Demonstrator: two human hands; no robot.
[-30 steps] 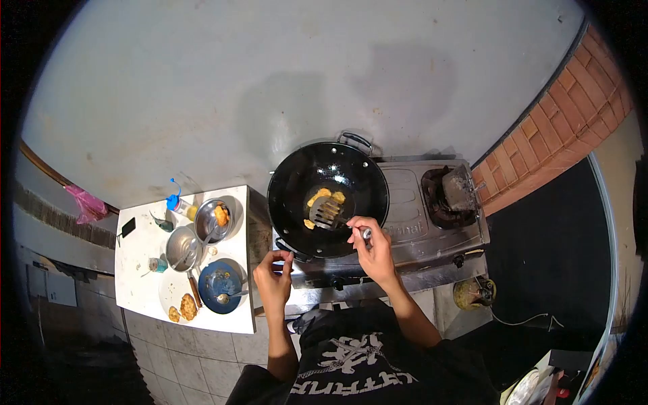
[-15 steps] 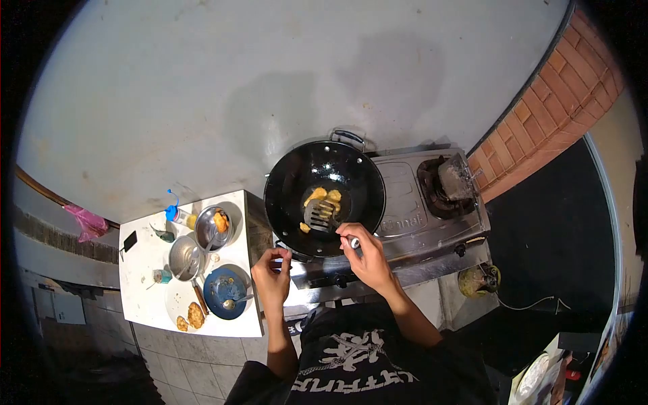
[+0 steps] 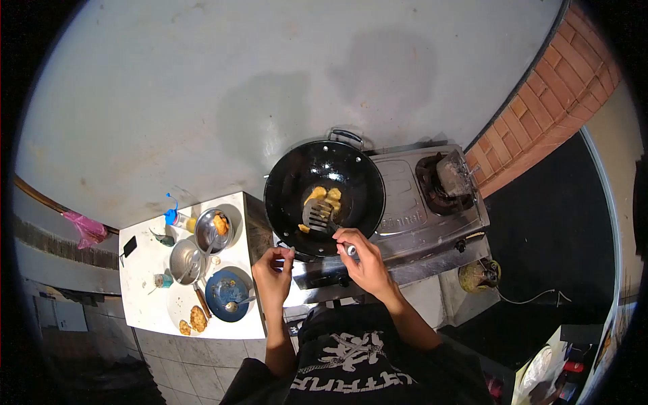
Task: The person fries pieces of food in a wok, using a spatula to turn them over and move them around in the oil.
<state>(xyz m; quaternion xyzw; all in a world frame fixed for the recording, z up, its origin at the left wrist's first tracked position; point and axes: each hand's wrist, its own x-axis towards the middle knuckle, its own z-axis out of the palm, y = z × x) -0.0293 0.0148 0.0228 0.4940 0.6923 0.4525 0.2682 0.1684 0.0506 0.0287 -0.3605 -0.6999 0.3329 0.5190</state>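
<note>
A black wok point(image 3: 283, 169) sits on the left side of the gas stove, with several yellow fried pieces point(image 3: 333, 194) in a little oil at its bottom. My right hand point(image 3: 364, 260) is closed round the handle of a slotted spatula point(image 3: 320, 214), whose blade lies among the pieces in the wok. At the wok's near left rim, my left hand point(image 3: 273, 273) is closed with thumb and fingers pinched on the wok's near handle, which is mostly hidden by the fingers.
On the white table point(image 3: 152, 310) at left are a blue bowl point(image 3: 219, 287) with a spoon, metal bowls point(image 3: 202, 236), a plate with browned fritters point(image 3: 198, 318), and a blue-capped bottle point(image 3: 177, 217). The stove point(image 3: 398, 182) has a second burner point(image 3: 439, 196) at right. A grey wall stands behind.
The spatula blade has shifted slightly left among the pieces, and my right hand has dropped a little. My left hand stays at the wok's handle.
</note>
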